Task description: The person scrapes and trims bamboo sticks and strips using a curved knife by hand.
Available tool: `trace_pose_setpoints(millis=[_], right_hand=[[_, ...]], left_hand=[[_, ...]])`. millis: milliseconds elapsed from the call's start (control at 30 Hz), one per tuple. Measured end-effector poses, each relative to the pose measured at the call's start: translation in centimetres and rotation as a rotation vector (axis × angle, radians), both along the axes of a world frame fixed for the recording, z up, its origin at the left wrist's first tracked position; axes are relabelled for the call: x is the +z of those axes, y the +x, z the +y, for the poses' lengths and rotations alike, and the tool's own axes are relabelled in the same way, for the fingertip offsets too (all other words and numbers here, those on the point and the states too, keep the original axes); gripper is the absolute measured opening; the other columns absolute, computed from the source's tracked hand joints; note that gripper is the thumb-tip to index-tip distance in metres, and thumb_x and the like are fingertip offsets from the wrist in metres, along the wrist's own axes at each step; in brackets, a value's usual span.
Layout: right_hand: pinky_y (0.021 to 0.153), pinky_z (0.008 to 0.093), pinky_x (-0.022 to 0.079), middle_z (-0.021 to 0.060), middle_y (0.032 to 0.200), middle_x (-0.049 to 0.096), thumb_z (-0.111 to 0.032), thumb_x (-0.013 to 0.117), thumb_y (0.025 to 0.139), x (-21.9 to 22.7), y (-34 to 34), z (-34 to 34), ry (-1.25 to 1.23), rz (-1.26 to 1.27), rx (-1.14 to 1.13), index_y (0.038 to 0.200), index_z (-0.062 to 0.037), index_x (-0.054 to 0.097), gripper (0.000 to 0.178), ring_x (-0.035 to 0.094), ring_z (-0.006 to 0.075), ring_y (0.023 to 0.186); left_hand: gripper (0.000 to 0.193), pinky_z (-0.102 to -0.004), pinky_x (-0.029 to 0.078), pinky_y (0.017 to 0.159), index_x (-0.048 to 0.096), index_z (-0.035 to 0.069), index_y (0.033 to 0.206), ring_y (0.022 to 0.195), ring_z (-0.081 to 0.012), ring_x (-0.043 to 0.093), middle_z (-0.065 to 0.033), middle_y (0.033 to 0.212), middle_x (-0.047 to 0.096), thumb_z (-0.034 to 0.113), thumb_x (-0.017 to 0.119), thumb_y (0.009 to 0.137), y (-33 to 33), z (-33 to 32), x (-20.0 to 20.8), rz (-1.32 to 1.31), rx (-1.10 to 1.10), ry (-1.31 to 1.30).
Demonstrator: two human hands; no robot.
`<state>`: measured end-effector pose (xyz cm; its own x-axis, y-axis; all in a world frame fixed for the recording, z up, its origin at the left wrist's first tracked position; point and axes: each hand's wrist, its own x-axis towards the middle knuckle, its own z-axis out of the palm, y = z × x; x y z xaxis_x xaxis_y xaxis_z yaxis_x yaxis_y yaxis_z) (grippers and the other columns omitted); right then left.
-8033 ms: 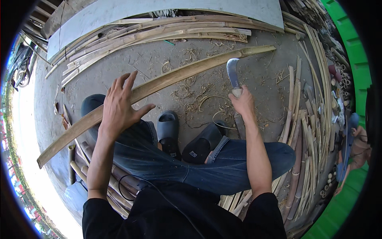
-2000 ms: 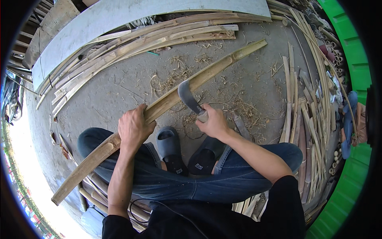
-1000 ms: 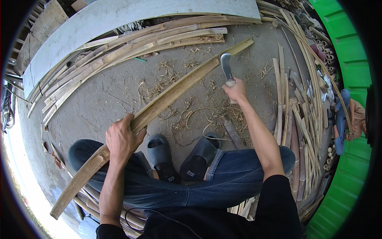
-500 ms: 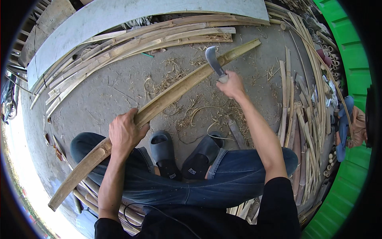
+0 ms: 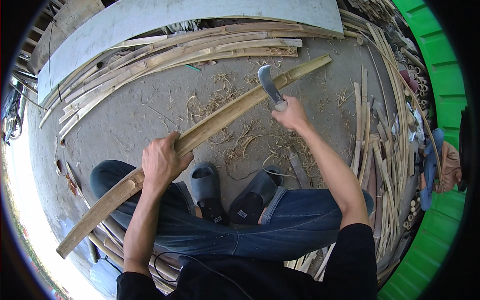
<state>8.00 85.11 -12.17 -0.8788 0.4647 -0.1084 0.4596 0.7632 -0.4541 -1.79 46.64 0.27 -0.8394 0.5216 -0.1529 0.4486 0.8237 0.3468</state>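
Note:
A long split bamboo piece [image 5: 220,119], hollow side up, slants from the lower left to the upper right across my left thigh. My left hand [image 5: 164,161] is closed around it near its middle, thumb over the edge. In my right hand [image 5: 291,115] is the handle of a billhook [image 5: 269,84] with a curved steel blade. The blade is raised over the far part of the bamboo, its hooked tip pointing away from me. Whether the blade touches the bamboo I cannot tell.
Curly bamboo shavings [image 5: 245,140] litter the concrete floor around my sandals [image 5: 205,182]. Long bamboo strips [image 5: 165,57] lie along the far side by a pale board [image 5: 200,10]. More strips [image 5: 367,125] are piled at right, where another person [image 5: 445,167] sits by a green wall [image 5: 442,75].
My right hand and the billhook have shifted slightly down in the picture. My left hand sits slightly farther right, its grip on the bamboo unchanged.

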Motion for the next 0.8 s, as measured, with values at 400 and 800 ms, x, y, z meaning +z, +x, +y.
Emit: trace_pose_setpoints(millis=[400,800], right_hand=[[0.079,0.0426,0.06,0.022,0.091,0.076,-0.024,0.08,0.077,3.7,3.0,-6.9,-0.187,-0.083,0.093,0.111,-0.0006,0.071,0.042,0.076,0.0343,0.083],[0.086,0.0459,0.061,0.028,0.1,0.075,-0.026,0.082,0.075,5.7,4.5,-14.9,-0.414,-0.045,0.117,0.12,0.0016,0.07,0.054,0.074,0.0453,0.096]], left_hand=[[0.041,-0.0493,0.058,0.076,0.075,0.005,0.103,0.076,-0.0403,0.072,-0.0201,0.077,0.072,0.028,0.082,0.07,-0.3,-0.5,0.1,-0.025,0.005,-0.044],[0.084,-0.0489,0.058,0.082,0.057,0.007,0.142,0.087,-0.0414,0.074,-0.0204,0.089,0.074,0.032,0.087,0.067,0.3,-0.6,1.2,-0.029,-0.094,-0.052]])
